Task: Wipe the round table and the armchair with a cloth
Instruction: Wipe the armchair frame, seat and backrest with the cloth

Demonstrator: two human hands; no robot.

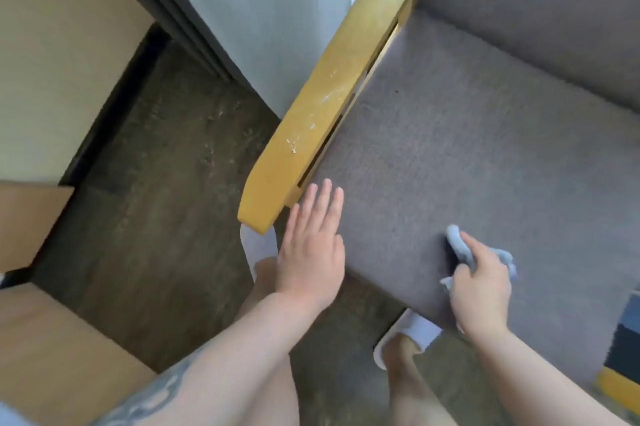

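a person leans over a grey armchair (pixel 485 155), seen from above, with both bare hands at the front edge of its seat cushion. the right hand (pixel 481 290) grips a bunched pale blue cloth (pixel 460 245) and holds it down on the cushion near the front edge; its fingers (pixel 472 250) are curled round the fabric, which spills out ahead of the knuckles and to either side of the hand. the left hand (pixel 311 252) is flat, with fingers (pixel 323 203) straight and held close together, their tips at the front left corner of the cushion, just beside the end of the yellow wooden armrest (pixel 329 93); whether the palm touches the seat cannot be told. the armrest runs from that corner back along the left side of the armchair, its top marked with pale scuffs. the two hands are well apart along the cushion's front edge. below the armchair's front edge, the person's feet in white slippers (pixel 258 245) stand on a dark carpet (pixel 166 190). a grey curtain (pixel 263 9) hangs beyond the armrest, and light wooden furniture (pixel 62 349) stands left of the armchair, across the carpet. a blue and dark patterned fabric (pixel 627 332) lies at the right edge of the seat, partly cut off by the frame. the round table is out of shot.
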